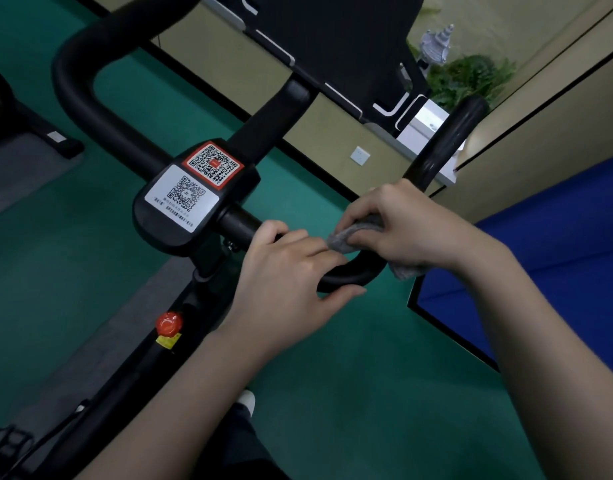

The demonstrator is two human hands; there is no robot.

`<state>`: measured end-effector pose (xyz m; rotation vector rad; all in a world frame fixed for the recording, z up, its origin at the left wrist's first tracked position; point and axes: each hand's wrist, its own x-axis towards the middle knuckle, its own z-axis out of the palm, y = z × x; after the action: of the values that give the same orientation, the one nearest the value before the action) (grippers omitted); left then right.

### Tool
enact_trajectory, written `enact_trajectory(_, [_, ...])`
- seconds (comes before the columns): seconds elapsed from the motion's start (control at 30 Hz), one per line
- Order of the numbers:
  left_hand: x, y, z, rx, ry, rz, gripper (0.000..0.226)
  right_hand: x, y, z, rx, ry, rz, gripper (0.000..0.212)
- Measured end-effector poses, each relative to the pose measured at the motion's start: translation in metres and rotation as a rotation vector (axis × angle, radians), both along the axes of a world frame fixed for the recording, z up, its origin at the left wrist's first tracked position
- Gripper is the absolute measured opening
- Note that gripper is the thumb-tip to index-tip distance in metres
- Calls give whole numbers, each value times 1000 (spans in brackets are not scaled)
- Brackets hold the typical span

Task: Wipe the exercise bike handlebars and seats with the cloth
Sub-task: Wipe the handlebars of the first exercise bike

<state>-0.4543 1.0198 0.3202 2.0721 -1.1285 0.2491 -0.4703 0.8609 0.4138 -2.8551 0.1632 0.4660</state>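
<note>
Hands meet at the right bend of the black, foam-padded tubular handlebar [346,277], seen from the head camera looking down. The right hand [398,226] clenches a bunched grey woven cloth [346,237]. Its fingers curl over the wad and press it onto the top of the bar, while a loose tail hangs out below the wrist. The fabric seems wrapped round the tube so it can rub the whole girth.

The left hand [291,268] is not clenched. Its fingers lie nearly straight across the bar, fingertips touching the cloth's edge and thumb under the tube — probably to steady the bar or tuck the cloth in.

The padding looks matt and slightly soft; the cloth looks coarse and nubbly. Left of the hands sits a glossy black plastic console housing [166,237] bearing two QR-code stickers [182,197], and below it a round red knob [169,322]. No seat is in view — that part of the job looks untouched from here.
</note>
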Motion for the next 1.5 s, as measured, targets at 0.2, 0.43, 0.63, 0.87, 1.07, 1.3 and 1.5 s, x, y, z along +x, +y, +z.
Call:
enact_trajectory(0.2, [0,0,-1,-1,-3,8,34,4,-6,1,-55,-62,-17,17])
enact_trajectory(0.43, [0,0,-1,11,2,6,34,-4,-16,-6,-27,-204,-6,16])
enact_trajectory(0.63, [-1,2,4,31,0,-21,42,-24,-14,-24,100,-444,-39,17])
enact_trajectory(0.87, [-2,-17,22,91,56,26,43,-34,-9,-57,110,-1047,-381,14])
enact_trajectory(1.07, [-2,-37,30,118,198,23,42,-49,30,-95,336,-1435,-774,19])
enact_trajectory(1.3, [-9,-40,26,133,214,72,39,-33,5,-94,507,-1481,-956,17])
enact_trajectory(1.5, [-10,-44,22,139,168,120,35,-41,28,-107,763,-1489,-1174,14])
